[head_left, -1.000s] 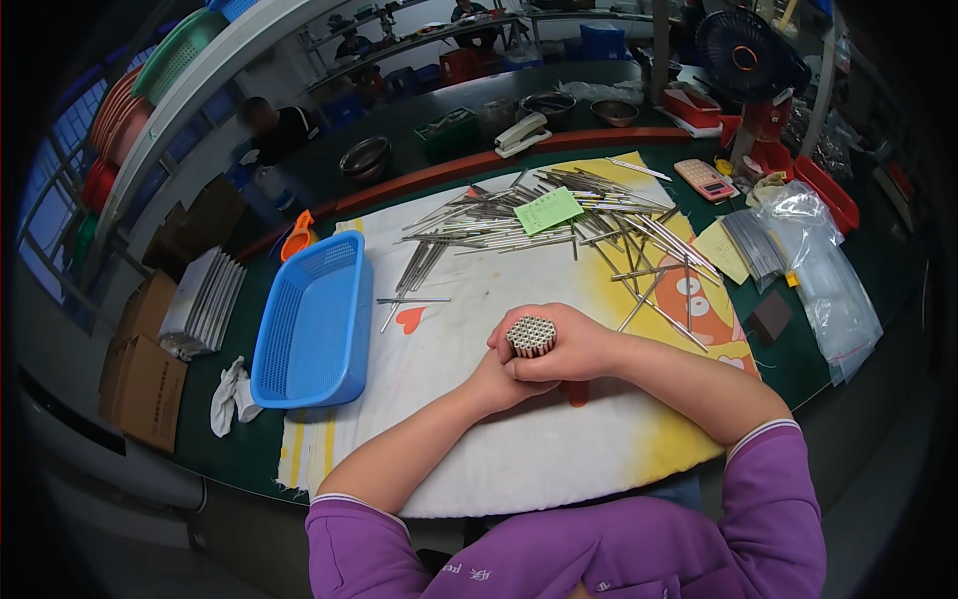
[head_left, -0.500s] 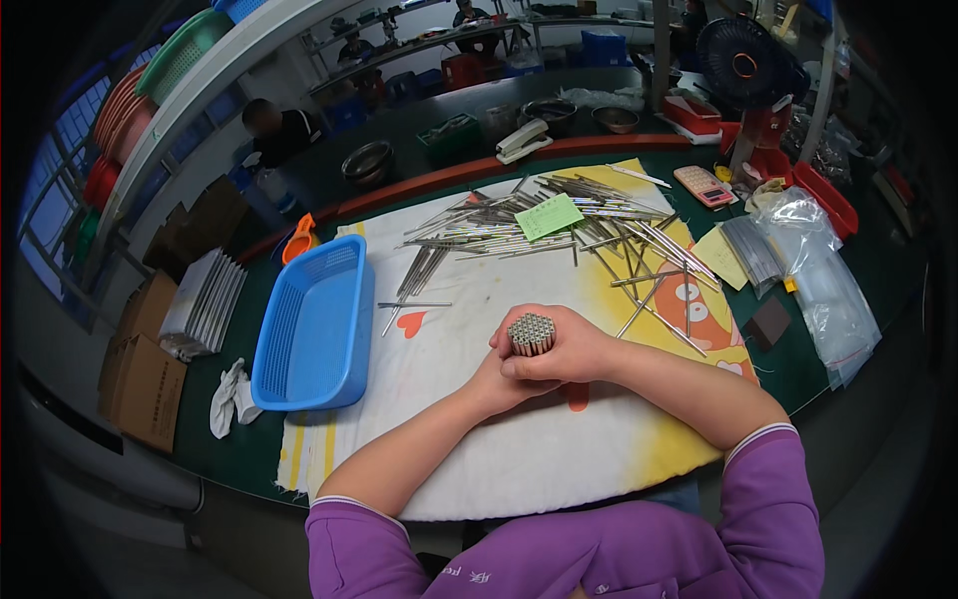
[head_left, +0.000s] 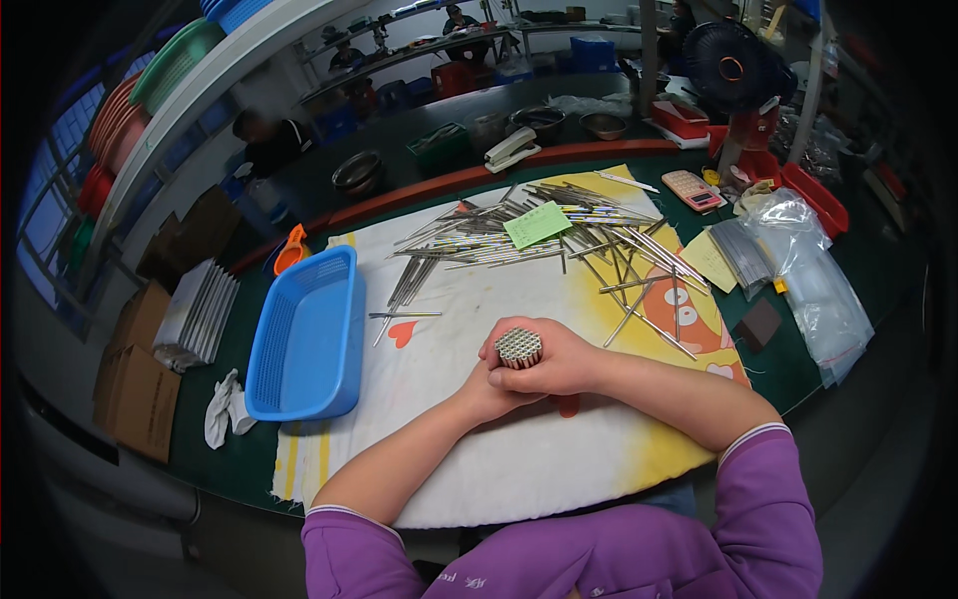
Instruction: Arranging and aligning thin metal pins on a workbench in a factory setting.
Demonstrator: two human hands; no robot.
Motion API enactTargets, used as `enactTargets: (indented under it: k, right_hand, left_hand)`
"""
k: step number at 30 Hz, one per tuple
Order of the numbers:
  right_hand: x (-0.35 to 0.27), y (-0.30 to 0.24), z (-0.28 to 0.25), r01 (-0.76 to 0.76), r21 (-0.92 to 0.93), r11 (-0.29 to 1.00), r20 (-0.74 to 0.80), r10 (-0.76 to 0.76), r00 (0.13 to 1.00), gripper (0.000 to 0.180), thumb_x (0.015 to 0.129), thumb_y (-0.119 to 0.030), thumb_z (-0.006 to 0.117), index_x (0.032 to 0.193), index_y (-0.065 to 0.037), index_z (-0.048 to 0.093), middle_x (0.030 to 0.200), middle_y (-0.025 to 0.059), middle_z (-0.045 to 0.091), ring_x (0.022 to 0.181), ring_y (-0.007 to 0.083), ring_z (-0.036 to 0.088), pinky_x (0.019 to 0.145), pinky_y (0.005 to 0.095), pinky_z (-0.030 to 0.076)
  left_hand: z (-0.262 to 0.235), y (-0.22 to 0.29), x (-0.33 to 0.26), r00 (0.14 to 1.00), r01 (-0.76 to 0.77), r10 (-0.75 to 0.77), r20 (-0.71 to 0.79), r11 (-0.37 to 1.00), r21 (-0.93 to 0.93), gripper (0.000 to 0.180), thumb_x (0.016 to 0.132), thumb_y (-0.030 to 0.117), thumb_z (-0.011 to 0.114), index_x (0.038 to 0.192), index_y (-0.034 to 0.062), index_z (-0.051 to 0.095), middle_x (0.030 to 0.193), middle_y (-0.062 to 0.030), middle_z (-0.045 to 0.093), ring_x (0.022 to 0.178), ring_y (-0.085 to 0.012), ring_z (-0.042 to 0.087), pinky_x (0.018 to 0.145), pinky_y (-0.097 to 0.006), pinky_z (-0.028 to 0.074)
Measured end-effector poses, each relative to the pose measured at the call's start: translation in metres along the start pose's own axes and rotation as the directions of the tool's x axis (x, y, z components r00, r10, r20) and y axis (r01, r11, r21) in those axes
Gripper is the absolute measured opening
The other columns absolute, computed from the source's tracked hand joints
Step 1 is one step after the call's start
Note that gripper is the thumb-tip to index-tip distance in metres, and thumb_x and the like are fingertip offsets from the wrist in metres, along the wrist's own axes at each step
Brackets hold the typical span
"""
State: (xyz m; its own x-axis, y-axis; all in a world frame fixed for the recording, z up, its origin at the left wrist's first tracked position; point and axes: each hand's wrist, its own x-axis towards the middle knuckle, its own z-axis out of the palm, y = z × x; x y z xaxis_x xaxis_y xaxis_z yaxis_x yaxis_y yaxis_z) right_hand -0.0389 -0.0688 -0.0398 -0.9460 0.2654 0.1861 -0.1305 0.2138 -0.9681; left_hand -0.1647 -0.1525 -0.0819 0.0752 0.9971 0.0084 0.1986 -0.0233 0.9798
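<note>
Both my hands are wrapped round one bundle of thin metal rods (head_left: 519, 347), whose round ends face up between my fingers. My right hand (head_left: 559, 357) closes over the bundle from the right, its thumb across the near side. Beneath and to the left, my left hand (head_left: 487, 391) clasps the same bundle; its fingers are partly hidden. The lower part of the bundle is out of sight behind my hands. Beyond them, many loose metal rods (head_left: 469, 245) lie scattered on the white and yellow cloth (head_left: 449, 479), with a green paper slip (head_left: 537, 225) on top.
An empty blue plastic basket (head_left: 309, 339) stands at the left, near an orange scoop-like item (head_left: 291, 250) and white gloves (head_left: 228, 409). At the right are a pink calculator (head_left: 693, 190), clear plastic bags (head_left: 813, 290) and a dark block (head_left: 758, 324). A stapler (head_left: 512, 148) and metal bowls (head_left: 357, 172) sit behind.
The whole view has shifted slightly, so things sit a little further left. My hands still hold the bundle, whose upturned ends now show a bit more fully.
</note>
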Motion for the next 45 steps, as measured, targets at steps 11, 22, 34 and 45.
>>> enactTargets:
  k: [11,22,34,45]
  right_hand:
    - [0.0,0.001,-0.002,-0.009,-0.009,1.0,-0.01,0.009,1.0,0.016,0.076,-0.012,0.065,0.088,-0.007,0.056,0.095,0.0054,0.059,0.093,0.0158,0.055,0.082,0.0291,0.043]
    - [-0.002,-0.008,0.002,0.0,-0.05,0.999,-0.006,0.0,1.0,0.023,0.076,-0.012,0.067,0.094,-0.006,0.055,0.096,0.0052,0.058,0.095,0.0149,0.054,0.085,0.0307,0.043]
    - [0.001,-0.017,-0.023,0.586,-0.794,0.16,0.454,-0.483,0.748,0.034,0.075,-0.009,0.052,0.108,-0.018,0.054,0.116,0.005,0.052,0.117,0.0206,0.044,0.107,0.0428,0.026]
    - [0.0,0.002,-0.017,-0.003,-0.013,1.0,-0.283,-0.001,0.959,0.017,0.078,-0.017,0.066,0.084,-0.006,0.055,0.075,0.0002,0.057,0.069,0.0094,0.054,0.064,0.0259,0.044]
  left_hand:
    - [0.001,0.001,0.001,0.999,-0.039,0.04,-0.026,0.998,0.04,0.028,0.07,0.003,0.069,0.094,0.006,0.056,0.093,-0.0054,0.06,0.085,-0.0183,0.058,0.074,-0.032,0.048]
    - [0.005,-0.003,-0.004,0.991,-0.132,0.134,-0.013,0.988,0.083,0.033,0.071,0.008,0.069,0.101,0.0062,0.054,0.092,-0.0057,0.059,0.086,-0.018,0.057,0.076,-0.032,0.048]
    - [0.007,0.032,-0.007,0.833,0.552,-0.279,0.478,0.492,-0.674,0.011,0.087,0.015,0.056,0.083,0.0059,0.052,0.073,-0.0038,0.054,0.072,-0.0182,0.059,0.066,-0.034,0.053]
    - [-0.042,0.06,-0.011,0.971,-0.223,0.239,-0.012,0.887,-0.404,0.077,0.081,0.066,0.035,0.119,0.0005,0.044,0.11,-0.0169,0.056,0.098,-0.0256,0.058,0.08,-0.03,0.048]
